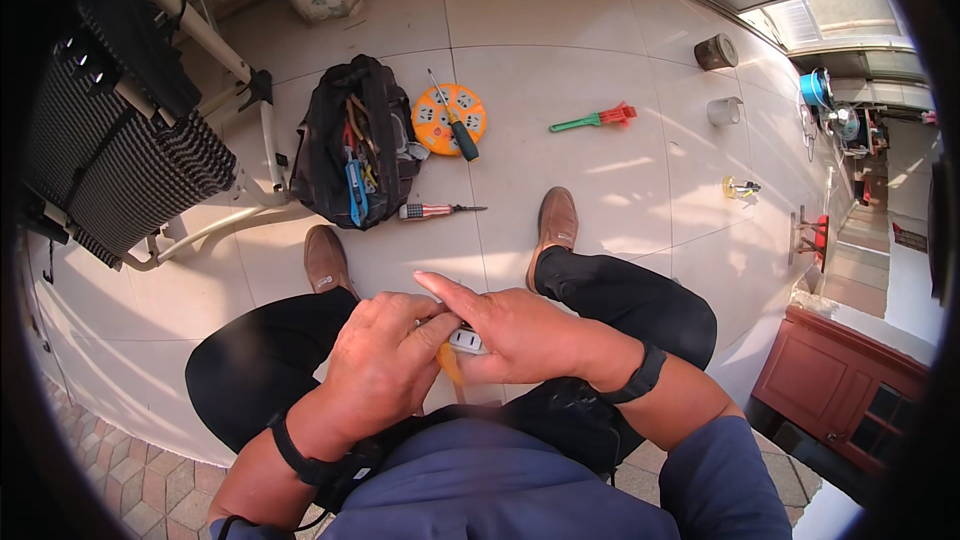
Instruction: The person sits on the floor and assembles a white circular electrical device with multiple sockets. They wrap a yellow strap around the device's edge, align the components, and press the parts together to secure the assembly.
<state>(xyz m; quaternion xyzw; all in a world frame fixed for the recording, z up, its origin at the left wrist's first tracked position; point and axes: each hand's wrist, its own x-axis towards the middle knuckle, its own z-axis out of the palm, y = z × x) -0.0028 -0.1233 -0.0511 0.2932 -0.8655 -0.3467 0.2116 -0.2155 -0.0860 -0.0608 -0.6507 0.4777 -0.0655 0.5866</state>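
Both my hands meet low in the middle, in front of my body. Between them sits a small white socket (466,340) with dark slots in its face. My right hand (535,333) wraps its right side, thumb stretched over the top. The fingers of my left hand (380,355) are bent and pressed together at the socket's left edge; their tips are partly hidden. An orange strip-like piece (450,364) shows just below the left fingers, against the socket. How it joins the socket cannot be seen.
Ahead on the tiles lie a black tool bag (330,140), an orange round socket reel (432,125) with a screwdriver (462,137) on it, a flag-patterned screwdriver (430,211) and a green-and-red tool (592,119). A folding chair (140,130) stands left; two cups (724,112) are right.
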